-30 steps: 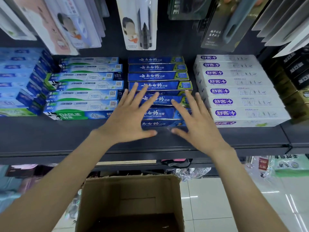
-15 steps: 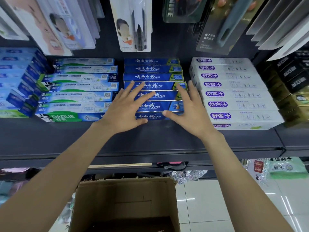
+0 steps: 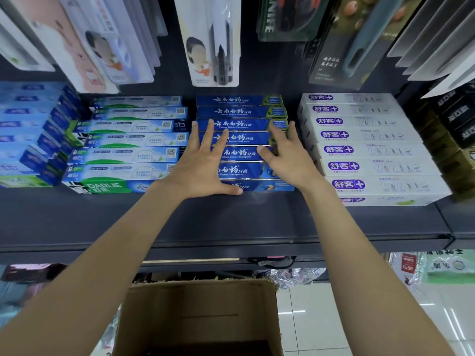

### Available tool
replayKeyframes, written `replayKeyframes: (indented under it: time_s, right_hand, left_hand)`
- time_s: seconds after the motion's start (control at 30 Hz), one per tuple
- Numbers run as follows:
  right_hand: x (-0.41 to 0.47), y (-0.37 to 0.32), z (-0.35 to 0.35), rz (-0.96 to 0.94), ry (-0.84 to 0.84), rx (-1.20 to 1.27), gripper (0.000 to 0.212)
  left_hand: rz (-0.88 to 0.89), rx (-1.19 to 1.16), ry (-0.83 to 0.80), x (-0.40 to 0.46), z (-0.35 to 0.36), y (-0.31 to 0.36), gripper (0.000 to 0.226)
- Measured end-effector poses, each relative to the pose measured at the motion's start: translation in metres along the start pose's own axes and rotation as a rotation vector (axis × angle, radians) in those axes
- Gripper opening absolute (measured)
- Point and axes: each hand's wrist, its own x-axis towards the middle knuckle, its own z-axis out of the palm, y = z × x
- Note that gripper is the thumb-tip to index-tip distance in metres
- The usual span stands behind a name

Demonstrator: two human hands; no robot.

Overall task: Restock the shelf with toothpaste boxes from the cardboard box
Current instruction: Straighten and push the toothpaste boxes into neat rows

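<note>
Both hands lie flat, fingers spread, left hand (image 3: 203, 164) and right hand (image 3: 290, 158), on blue toothpaste boxes (image 3: 241, 124) stacked on a dark shelf (image 3: 231, 222). An open cardboard box (image 3: 200, 317) sits below, above glossy tiled floor (image 3: 321, 317).

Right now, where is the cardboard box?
The cardboard box sits at the bottom centre of the head view, below the dark shelf, between the person's forearms.

Toothpaste boxes (image 3: 241, 140) lie on the shelf (image 3: 231, 222), above the cardboard box (image 3: 203, 312).
</note>
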Motion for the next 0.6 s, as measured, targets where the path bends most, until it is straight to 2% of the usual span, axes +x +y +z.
replayKeyframes:
  time_s: [0.2,0.33,0.5,0.6]
  right_hand:
    - [0.003,0.0,0.002,-0.025,0.057,-0.021,0.064]
    - [0.014,-0.006,0.0,0.036,0.166,-0.047,0.067]
    - [0.04,-0.011,-0.002,0.03,0.078,-0.159,0.069]
    - [0.042,-0.009,0.002,0.031,0.08,-0.167,0.067]
  left_hand:
    - [-0.004,0.016,0.022,0.0,0.001,-0.002,0.135]
    - [-0.002,0.044,0.031,-0.001,0.002,-0.002,0.134]
    - [0.01,0.089,0.036,-0.001,0.004,-0.002,0.133]
    - [0.015,0.107,0.045,0.0,0.006,-0.003,0.132]
